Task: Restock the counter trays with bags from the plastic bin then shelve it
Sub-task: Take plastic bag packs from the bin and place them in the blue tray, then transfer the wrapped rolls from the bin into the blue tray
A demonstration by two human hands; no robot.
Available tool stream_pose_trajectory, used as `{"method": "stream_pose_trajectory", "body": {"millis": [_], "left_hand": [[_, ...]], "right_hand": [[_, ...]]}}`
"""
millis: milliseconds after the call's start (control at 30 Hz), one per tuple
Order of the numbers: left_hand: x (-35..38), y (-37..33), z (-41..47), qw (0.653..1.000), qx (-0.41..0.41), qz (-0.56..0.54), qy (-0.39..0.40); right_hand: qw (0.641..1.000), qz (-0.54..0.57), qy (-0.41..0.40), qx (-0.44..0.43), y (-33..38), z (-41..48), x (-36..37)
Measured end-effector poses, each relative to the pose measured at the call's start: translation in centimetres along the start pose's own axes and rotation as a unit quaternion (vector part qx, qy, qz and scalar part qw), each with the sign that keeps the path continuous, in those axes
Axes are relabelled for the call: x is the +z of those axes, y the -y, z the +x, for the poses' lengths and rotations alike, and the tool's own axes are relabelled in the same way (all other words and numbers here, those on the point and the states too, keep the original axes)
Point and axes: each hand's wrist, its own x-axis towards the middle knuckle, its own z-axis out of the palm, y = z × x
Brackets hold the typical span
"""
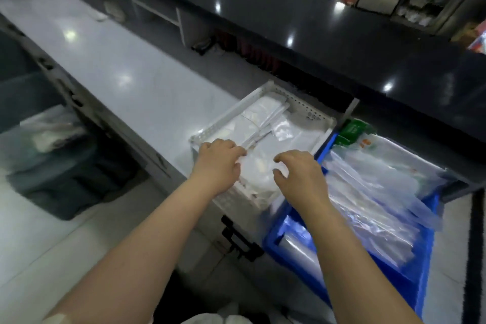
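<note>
Grey counter (pixel 126 81), blurred bags (pixel 263 166), tray (pixel 302 105)

White perforated tray (pixel 302 102) on the counter's near edge, packed with flat white and clear bags (pixel 263 126), some overlapping askew. Blue plastic bin (pixel 410 279) touching its right side, nearer, holds long clear bags (pixel 368 192) stacked lengthwise; green packets (pixel 353 130) at its far-left corner.

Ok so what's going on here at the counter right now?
A person is working over a white perforated tray on the grey counter. The left hand presses on the white bags stacked in it, while the right hand hovers open above them. Beside it, a blue plastic bin holds clear bags.
</note>
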Motion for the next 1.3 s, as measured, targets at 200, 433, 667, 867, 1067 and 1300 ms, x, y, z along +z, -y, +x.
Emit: {"method": "stream_pose_trajectory", "body": {"millis": [200, 433, 667, 867, 1067, 1300], "left_hand": [[-3.8, 15.8, -5.2, 0.989, -0.139, -0.005, -0.05], [-7.9, 36.5, -14.2, 0.958, -0.27, 0.012, -0.095], [-9.1, 49.7, -21.2, 0.911, -0.401, -0.015, -0.092], [-8.8, 58.1, -22.6, 0.877, -0.471, -0.049, -0.085], [-8.4, 67.2, -17.9, 0.858, -0.507, -0.051, -0.066], [-7.2, 77.3, -7.9, 0.848, -0.524, -0.048, 0.064]], "right_hand": [[0.993, -0.004, 0.027, -0.116, 14.0, 6.4, 7.0], [0.962, -0.028, 0.1, -0.25, 34.8, 12.9, 18.1], [0.918, -0.031, 0.207, -0.337, 49.2, 15.4, 26.6], [0.897, -0.067, 0.229, -0.372, 55.6, 20.2, 32.4], [0.883, -0.05, 0.249, -0.394, 60.4, 29.2, 39.2], [0.859, -0.085, 0.336, -0.376, 66.6, 43.1, 47.1]]}}
